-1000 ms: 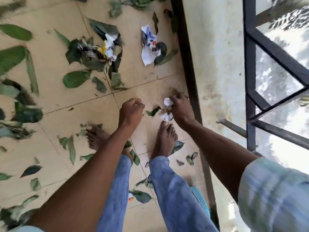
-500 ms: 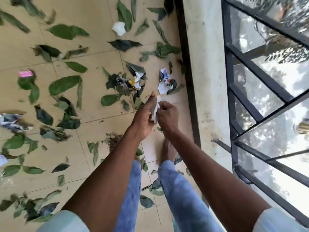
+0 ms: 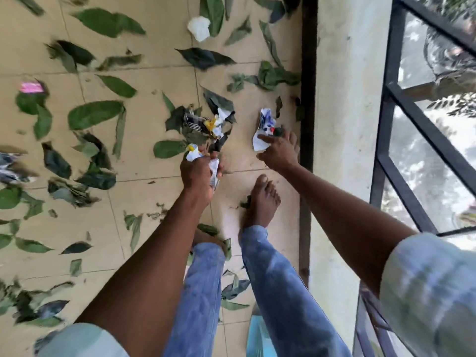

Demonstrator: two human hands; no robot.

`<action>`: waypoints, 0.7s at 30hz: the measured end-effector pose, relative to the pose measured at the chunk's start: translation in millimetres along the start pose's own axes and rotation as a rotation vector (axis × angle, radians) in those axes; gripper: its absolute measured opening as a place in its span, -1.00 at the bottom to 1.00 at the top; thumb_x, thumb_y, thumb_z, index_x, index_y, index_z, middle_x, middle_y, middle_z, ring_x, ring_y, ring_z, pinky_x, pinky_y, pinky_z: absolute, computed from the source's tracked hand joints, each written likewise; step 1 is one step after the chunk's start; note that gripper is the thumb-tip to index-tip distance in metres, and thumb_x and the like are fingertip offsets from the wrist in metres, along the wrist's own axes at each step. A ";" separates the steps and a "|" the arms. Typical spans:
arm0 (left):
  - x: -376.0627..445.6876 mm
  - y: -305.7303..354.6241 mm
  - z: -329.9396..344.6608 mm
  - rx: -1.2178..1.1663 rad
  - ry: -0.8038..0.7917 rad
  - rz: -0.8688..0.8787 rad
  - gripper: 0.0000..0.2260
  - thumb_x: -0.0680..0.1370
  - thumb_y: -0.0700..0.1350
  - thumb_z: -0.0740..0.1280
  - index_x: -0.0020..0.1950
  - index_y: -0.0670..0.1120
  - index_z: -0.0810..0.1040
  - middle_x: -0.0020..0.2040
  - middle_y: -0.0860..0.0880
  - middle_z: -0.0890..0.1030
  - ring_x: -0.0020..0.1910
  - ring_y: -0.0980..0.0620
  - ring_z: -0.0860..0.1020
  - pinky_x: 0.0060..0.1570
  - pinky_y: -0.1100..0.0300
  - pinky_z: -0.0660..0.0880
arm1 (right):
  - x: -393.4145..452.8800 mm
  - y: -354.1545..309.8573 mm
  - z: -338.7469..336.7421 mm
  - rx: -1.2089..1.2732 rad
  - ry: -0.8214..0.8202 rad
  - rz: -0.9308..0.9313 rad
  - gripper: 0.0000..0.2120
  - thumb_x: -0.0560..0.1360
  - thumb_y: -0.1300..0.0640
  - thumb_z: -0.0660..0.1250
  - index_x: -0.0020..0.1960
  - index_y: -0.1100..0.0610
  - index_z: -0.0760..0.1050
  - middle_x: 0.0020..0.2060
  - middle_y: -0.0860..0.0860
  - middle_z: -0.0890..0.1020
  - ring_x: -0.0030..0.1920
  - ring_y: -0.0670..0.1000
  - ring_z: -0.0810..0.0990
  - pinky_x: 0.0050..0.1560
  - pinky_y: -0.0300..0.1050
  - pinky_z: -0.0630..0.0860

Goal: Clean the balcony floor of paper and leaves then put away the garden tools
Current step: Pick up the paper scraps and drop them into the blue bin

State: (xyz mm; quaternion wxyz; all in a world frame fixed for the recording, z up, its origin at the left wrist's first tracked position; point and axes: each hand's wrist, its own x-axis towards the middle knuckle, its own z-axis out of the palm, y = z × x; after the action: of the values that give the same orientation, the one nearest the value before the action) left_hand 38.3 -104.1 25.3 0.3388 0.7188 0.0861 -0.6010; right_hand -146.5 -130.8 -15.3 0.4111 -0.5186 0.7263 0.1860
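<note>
My left hand (image 3: 197,175) is shut on crumpled paper scraps (image 3: 214,171), white with yellow and blue print, low over the tan tiled floor (image 3: 154,202). My right hand (image 3: 279,150) reaches out with fingers apart and rests on a crumpled white-and-blue paper (image 3: 264,124) lying near the dark floor edge. Between the hands lies a pile of torn paper and dark leaves (image 3: 211,122). Green leaves (image 3: 95,113) are scattered over the whole floor. A white paper ball (image 3: 198,28) lies further ahead.
A pale parapet wall (image 3: 340,99) with a black metal railing (image 3: 386,124) runs along the right. A pink scrap (image 3: 31,86) lies at the left. My bare right foot (image 3: 262,202) stands below the hands. A light blue object (image 3: 257,336) sits by my right leg.
My hands were together passing paper; now they are apart. The left hand keeps the scraps and the right hand has reached forward to the white-and-blue paper.
</note>
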 end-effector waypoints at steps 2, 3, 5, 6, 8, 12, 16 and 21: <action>3.9 -12.3 0.3 -0.005 -0.008 -0.002 -0.89 0.57 -0.36 0.22 -0.08 -0.17 0.43 -0.42 -0.07 0.51 -0.61 0.05 0.43 -0.60 0.36 0.27 | 11.6 -4.8 2.7 -0.029 -0.097 0.001 -0.36 0.44 -0.05 0.41 0.47 -0.12 0.29 0.51 0.11 0.12 0.50 0.18 0.02 0.47 0.15 0.09; 3.8 -16.2 0.5 -0.012 -0.010 -0.021 -0.93 0.57 -0.33 0.26 -0.10 -0.20 0.45 -0.41 -0.09 0.51 -0.60 0.04 0.43 -0.60 0.35 0.27 | 13.6 -7.6 3.3 -0.043 -0.130 -0.013 -0.35 0.45 -0.02 0.41 0.49 -0.04 0.28 0.51 0.11 0.14 0.51 0.17 0.01 0.46 0.14 0.09; 6.5 -22.1 -3.3 -0.002 0.006 -0.075 -0.87 0.57 -0.30 0.30 -0.19 -0.21 0.48 -0.44 -0.08 0.53 -0.59 0.05 0.46 -0.60 0.33 0.32 | 13.2 -10.9 7.5 -0.015 -0.076 -0.024 -0.43 0.47 0.09 0.37 0.45 0.06 0.35 0.49 0.07 0.25 0.49 0.15 0.10 0.42 0.10 0.18; 5.9 -23.2 -6.4 -0.014 0.007 -0.115 -0.88 0.56 -0.30 0.31 -0.18 -0.20 0.49 -0.42 -0.08 0.55 -0.57 0.06 0.49 -0.57 0.31 0.38 | 11.2 -11.7 10.7 0.048 0.011 -0.024 -0.51 0.47 0.15 0.35 0.39 0.07 0.43 0.43 0.05 0.35 0.45 0.15 0.21 0.37 0.07 0.27; 2.6 -21.0 -14.5 -0.079 0.018 -0.149 -0.94 0.56 -0.33 0.32 -0.10 -0.20 0.50 -0.31 -0.11 0.59 -0.46 0.06 0.56 -0.41 0.24 0.54 | -3.1 -19.1 10.6 0.249 0.210 -0.008 -0.64 0.42 0.29 0.26 0.17 0.10 0.60 0.18 0.08 0.59 0.21 0.13 0.50 0.14 -0.02 0.48; -2.3 -8.4 -25.4 -0.250 -0.016 -0.173 -0.92 0.58 -0.34 0.27 -0.05 -0.19 0.50 -0.18 -0.12 0.64 -0.15 -0.04 0.59 0.11 0.04 0.52 | -43.3 -44.3 0.5 0.595 0.292 0.039 -0.79 0.43 0.33 0.27 0.03 0.14 0.50 -0.23 -0.03 0.61 -0.26 -0.02 0.53 -0.31 -0.20 0.36; -10.1 5.5 -22.7 -0.227 -0.156 -0.182 -0.91 0.60 -0.25 0.26 0.04 -0.17 0.56 -0.12 -0.10 0.65 -0.18 -0.02 0.61 -0.06 0.10 0.54 | -74.3 -71.3 6.0 0.725 0.039 -0.085 -0.83 0.38 0.31 0.44 -0.04 0.16 0.59 -0.22 0.00 0.67 -0.30 -0.13 0.60 -0.36 -0.35 0.47; -0.3 11.6 -32.7 -0.188 -0.114 -0.073 -0.95 0.55 -0.30 0.32 -0.01 -0.23 0.57 -0.23 -0.12 0.67 -0.31 -0.04 0.65 -0.30 0.17 0.59 | -71.2 -102.1 6.0 0.856 -0.366 -0.160 -0.77 0.36 0.48 0.31 -0.04 0.33 0.64 -0.19 0.24 0.67 -0.24 0.05 0.63 -0.13 -0.12 0.59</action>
State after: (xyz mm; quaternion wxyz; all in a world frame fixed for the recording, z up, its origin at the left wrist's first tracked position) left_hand 70.7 -93.4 31.6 0.3871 0.6446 0.1489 -0.6422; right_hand -42.7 -123.9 53.3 0.7222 -0.3156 0.6110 -0.0740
